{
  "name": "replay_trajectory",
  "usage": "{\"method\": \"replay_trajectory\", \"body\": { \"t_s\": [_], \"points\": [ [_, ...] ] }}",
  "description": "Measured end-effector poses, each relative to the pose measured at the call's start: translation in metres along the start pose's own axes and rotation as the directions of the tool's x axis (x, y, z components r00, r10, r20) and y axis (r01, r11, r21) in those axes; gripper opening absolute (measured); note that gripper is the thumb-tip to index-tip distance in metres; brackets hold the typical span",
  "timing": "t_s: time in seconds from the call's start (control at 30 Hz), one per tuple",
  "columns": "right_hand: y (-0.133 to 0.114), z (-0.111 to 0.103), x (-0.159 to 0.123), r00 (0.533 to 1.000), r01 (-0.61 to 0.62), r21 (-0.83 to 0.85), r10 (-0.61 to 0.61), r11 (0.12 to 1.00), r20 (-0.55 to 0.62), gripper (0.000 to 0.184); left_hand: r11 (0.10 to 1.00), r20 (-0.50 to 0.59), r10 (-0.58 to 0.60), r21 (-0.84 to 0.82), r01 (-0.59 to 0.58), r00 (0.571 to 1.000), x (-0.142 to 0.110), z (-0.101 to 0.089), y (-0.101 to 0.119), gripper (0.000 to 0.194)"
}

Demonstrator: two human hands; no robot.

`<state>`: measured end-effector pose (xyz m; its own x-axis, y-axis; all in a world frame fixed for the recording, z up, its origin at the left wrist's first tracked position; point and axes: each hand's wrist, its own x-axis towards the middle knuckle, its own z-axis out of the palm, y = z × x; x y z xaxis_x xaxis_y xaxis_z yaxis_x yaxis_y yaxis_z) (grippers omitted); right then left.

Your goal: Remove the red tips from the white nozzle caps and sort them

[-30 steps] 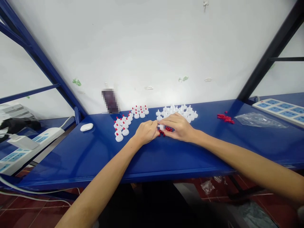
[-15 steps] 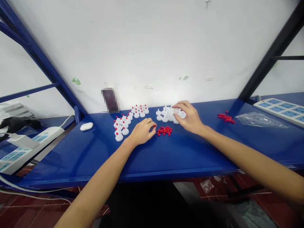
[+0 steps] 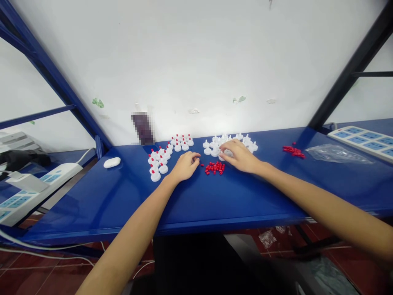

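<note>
My left hand (image 3: pixel 185 165) rests on the blue shelf (image 3: pixel 196 196), fingers curled in a loose pinch, beside a small pile of red plugs (image 3: pixel 215 167). One red plug lies just off its fingertips. My right hand (image 3: pixel 238 155) lies over the near edge of a cluster of plain white caps (image 3: pixel 229 142), its fingers closed on one white cap. To the left stands a group of white caps with red plugs fitted (image 3: pixel 167 153).
A white mouse-like object (image 3: pixel 111 162) lies at the left. More red plugs (image 3: pixel 292 150) and a clear plastic bag (image 3: pixel 336 153) sit at the right. Power strips lie at the far left (image 3: pixel 21 192) and far right (image 3: pixel 362 138). A blurred dark object (image 3: pixel 142 128) leans on the wall.
My right hand left the spot beside my left hand, reached back to the white caps, and has now drawn slightly nearer with a cap. My left hand stayed by the red plugs.
</note>
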<state>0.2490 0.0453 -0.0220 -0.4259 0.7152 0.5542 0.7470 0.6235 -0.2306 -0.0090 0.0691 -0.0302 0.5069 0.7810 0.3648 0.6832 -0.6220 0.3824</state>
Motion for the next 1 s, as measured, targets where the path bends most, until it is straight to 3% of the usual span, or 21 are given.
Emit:
{"method": "replay_trajectory", "body": {
  "t_s": [0.23, 0.47, 0.73, 0.87, 1.0],
  "points": [
    [0.002, 0.003, 0.002, 0.999, -0.036, -0.068, 0.037, 0.997, 0.017, 0.021, 0.983, 0.111, -0.091, 0.168, 0.071, 0.99, 0.04, 0.01, -0.007, 0.044],
    [-0.002, 0.004, 0.002, 0.992, -0.105, -0.02, 0.106, 0.994, 0.07, 0.032, 0.966, 0.151, -0.183, 0.21, 0.149, 0.971, 0.081, 0.024, -0.001, 0.037],
    [-0.005, 0.008, 0.011, 0.986, -0.089, -0.078, 0.099, 0.993, 0.131, 0.019, 0.963, 0.094, -0.206, 0.193, 0.185, 0.974, 0.09, 0.036, 0.0, 0.033],
    [0.004, 0.008, 0.015, 0.987, 0.0, -0.139, 0.022, 0.99, 0.157, 0.02, 0.968, 0.054, -0.22, 0.138, 0.211, 0.974, 0.096, 0.04, -0.002, 0.035],
    [0.01, -0.001, 0.016, 0.994, 0.087, -0.108, -0.079, 0.99, 0.07, 0.029, 0.972, 0.04, -0.231, 0.055, 0.229, 0.972, 0.09, 0.037, -0.006, 0.044]
  ]
}}
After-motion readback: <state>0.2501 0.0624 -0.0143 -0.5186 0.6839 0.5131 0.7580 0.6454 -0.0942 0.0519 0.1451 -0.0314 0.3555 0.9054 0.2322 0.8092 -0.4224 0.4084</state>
